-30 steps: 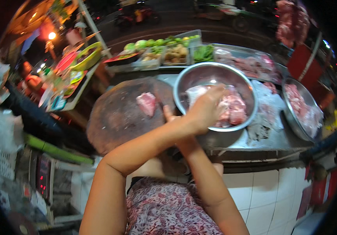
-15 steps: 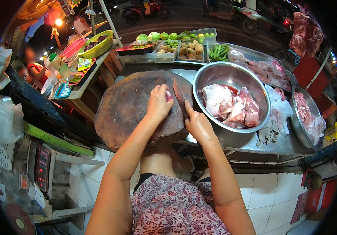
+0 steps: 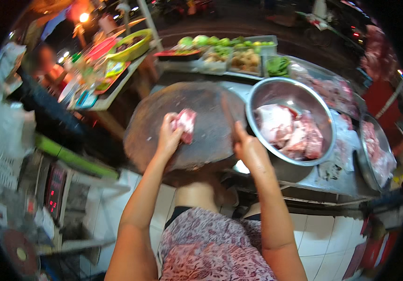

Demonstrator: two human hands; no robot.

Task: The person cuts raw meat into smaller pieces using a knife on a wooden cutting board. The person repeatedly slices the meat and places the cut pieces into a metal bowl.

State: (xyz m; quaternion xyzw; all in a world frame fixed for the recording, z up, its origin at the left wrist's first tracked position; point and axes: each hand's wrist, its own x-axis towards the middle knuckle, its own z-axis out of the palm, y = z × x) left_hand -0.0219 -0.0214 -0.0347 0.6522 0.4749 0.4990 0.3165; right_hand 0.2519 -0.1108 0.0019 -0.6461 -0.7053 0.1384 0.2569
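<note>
Table in metal carries a round wooden chopping block, a steel bowl of raw meat chunks just beside the block's right edge, and clear trays of produce along the far side. Right hand closed round the handle of a knife, blurred blade over the block's right part, in the way between bowl and meat piece; left hand partly closed, holding that piece by its left side. Meat sits mid-block, pinkish red with pale fat, long axis roughly near-to-far, far end pointing away from the person.
</note>
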